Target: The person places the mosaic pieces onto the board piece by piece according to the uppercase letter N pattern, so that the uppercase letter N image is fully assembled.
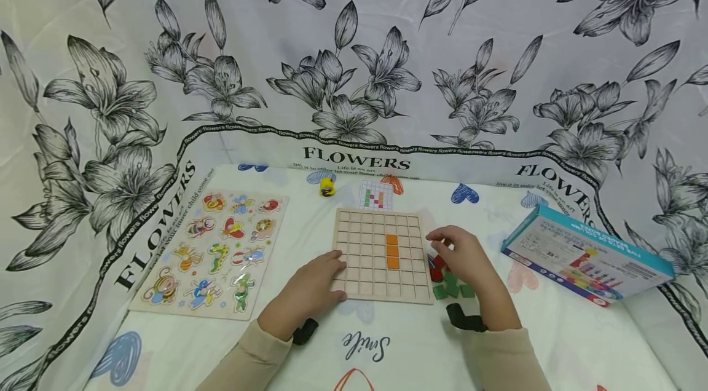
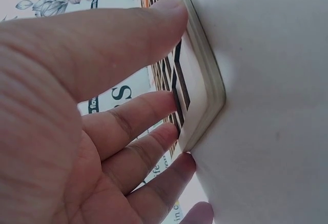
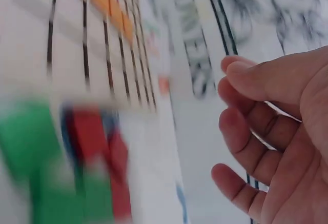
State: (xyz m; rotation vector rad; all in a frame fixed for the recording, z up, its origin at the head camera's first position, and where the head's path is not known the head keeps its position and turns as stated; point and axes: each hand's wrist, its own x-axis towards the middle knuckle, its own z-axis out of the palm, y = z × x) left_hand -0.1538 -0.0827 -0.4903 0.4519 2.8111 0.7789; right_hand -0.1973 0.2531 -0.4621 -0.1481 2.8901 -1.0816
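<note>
A square wooden grid board [image 1: 365, 283] lies on the cloth, with a short column of orange square tiles [image 1: 392, 251] right of its centre. My left hand [image 1: 310, 283] rests at the board's left edge; in the left wrist view its fingers [image 2: 138, 157] and thumb touch the rim. Just off the board's right side hovers my right hand [image 1: 461, 256], fingers loosely bent. Nothing shows between its thumb and fingers [image 3: 256, 142] in the right wrist view. Below that hand lie green blocks [image 1: 450, 286] and red blocks [image 1: 437, 269], blurred in the right wrist view.
Behind the board sits a pattern card [image 1: 376, 195] with coloured squares, beside a small yellow toy [image 1: 327, 187]. An insect picture puzzle [image 1: 212, 256] lies on the left. To the right stands a blue-edged box [image 1: 586, 256]. A flower-printed curtain [image 1: 354, 71] hangs around the table.
</note>
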